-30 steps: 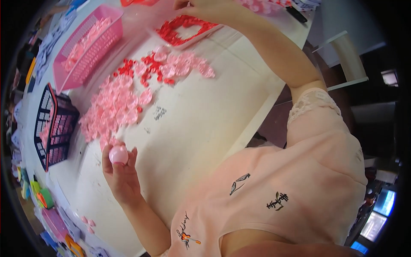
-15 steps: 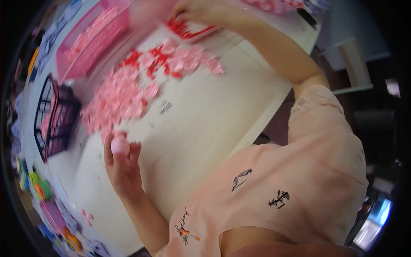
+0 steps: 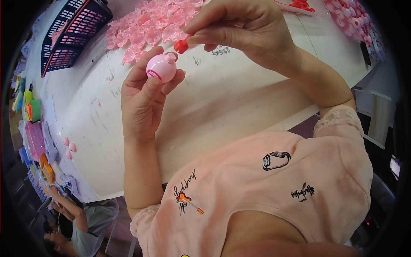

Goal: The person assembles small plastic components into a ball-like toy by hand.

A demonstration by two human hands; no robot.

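My left hand (image 3: 143, 103) grips a glossy pink plastic ball (image 3: 160, 68) with a small knob on its upper right side and a darker pink curved line near the thumb. Pinched between thumb and forefinger of my right hand (image 3: 252, 36) is a small red plastic piece (image 3: 180, 46), held just above and right of the ball. A slight gap separates the two. Behind both hands lies a heap of translucent pink plastic pieces (image 3: 150, 28) on the white tabletop (image 3: 205, 100).
A dark blue basket (image 3: 70, 55) holding pink pieces stands at the far left. Red parts (image 3: 302, 5) lie in a shallow tray at the back. Pink and red balls (image 3: 346, 17) are gathered at the far right. Another person (image 3: 81, 222) sits at lower left.
My right hand has come from the tray of red parts to the ball, with a red piece between its fingertips. My head view has shifted; the left hand still grips the ball.
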